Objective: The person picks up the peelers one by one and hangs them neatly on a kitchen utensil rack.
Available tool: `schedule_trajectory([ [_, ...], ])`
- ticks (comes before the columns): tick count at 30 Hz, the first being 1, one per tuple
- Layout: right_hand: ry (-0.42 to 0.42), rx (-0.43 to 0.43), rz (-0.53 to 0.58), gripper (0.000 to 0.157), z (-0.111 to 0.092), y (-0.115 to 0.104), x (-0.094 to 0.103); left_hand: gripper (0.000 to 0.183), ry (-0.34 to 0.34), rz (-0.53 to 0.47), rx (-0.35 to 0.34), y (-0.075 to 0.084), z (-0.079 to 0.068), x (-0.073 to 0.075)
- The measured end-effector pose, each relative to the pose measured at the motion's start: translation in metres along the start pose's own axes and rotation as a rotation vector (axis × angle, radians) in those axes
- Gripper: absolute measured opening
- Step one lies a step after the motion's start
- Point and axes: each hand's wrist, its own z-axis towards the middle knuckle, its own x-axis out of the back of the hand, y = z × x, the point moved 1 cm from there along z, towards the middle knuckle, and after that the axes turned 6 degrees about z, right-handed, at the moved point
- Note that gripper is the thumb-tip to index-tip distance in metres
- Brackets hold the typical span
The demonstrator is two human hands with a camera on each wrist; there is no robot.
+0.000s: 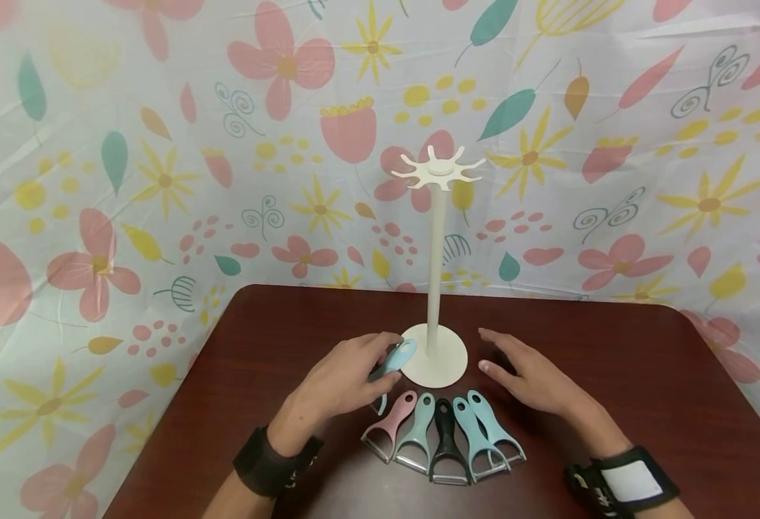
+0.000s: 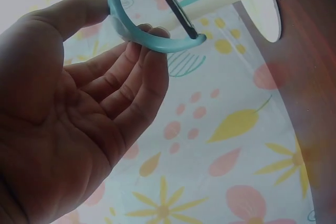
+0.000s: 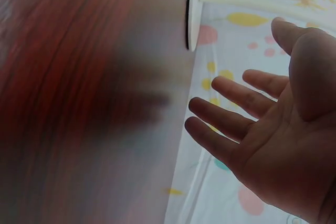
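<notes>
A light blue peeler (image 1: 401,355) is pinched between the thumb and fingers of my left hand (image 1: 347,375), raised off the table at the left of the stand's base. In the left wrist view that peeler (image 2: 152,41) shows its curved fork and metal blade. My right hand (image 1: 529,371) hovers right of the base, fingers loosely spread and holding nothing. In front of the base lie a pink peeler (image 1: 393,422), a mint peeler (image 1: 421,427), a black peeler (image 1: 445,436) and two light blue peelers fanned side by side, handles toward the stand.
The cream stand (image 1: 436,274) rises from a round base (image 1: 445,367) to a ring of several hooks (image 1: 440,169), none with anything hung on it. Behind the dark wooden table (image 1: 276,324) hangs a flowered cloth (image 1: 179,144).
</notes>
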Motion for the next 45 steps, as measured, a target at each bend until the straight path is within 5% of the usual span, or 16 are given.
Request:
schedule_trajectory([
  [27, -0.038, 0.080, 0.135, 0.071, 0.040, -0.035, -0.017, 0.051, 0.187, -0.032, -0.084, 0.016, 0.007, 0.026],
  [37, -0.040, 0.195, 0.226, 0.061, 0.053, -0.045, -0.020, 0.051, 0.285, -0.033, -0.094, 0.020, 0.012, 0.037],
  [45, -0.060, 0.143, 0.285, 0.063, 0.058, -0.048, -0.020, 0.053, 0.395, -0.080, -0.136, 0.024, 0.019, 0.053],
])
